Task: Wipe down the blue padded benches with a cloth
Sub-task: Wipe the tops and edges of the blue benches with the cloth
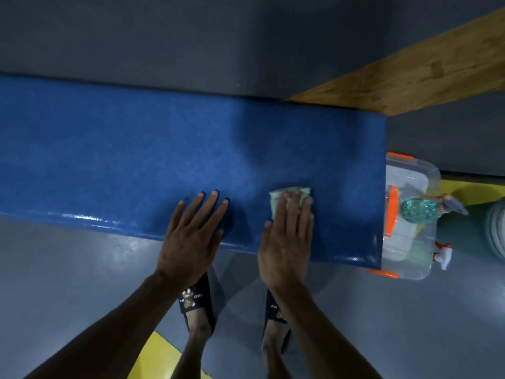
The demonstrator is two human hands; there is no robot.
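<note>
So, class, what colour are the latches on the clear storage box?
Orange latches on the clear box, seen in the head view.

One bench (136, 149), one cloth (276, 199), two hands.

blue bench (136, 149), pale green cloth (278, 195); grey floor (68, 269)

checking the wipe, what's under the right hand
A folded pale cloth lies under the right hand, pressed flat on the blue bench. Only its far edge shows past the fingertips; the rest is covered by the hand.
</note>
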